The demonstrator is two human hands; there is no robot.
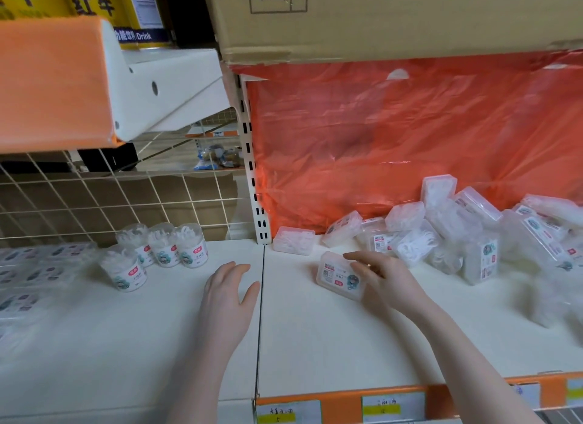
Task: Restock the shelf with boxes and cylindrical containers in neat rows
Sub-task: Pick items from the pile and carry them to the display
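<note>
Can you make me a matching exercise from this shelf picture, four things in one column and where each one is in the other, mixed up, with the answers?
Things:
1. cylindrical containers
2. heap of clear boxes
3. lone flat box
4. cardboard carton

Places:
A. under the right hand's neighbour: lying alone by the upright post, at the back
B. on the shelf above
C. piled at the right, against the orange plastic sheet
D. standing on the left section, beyond the left hand

Pairs: 1-D, 2-C, 3-A, 4-B.
</note>
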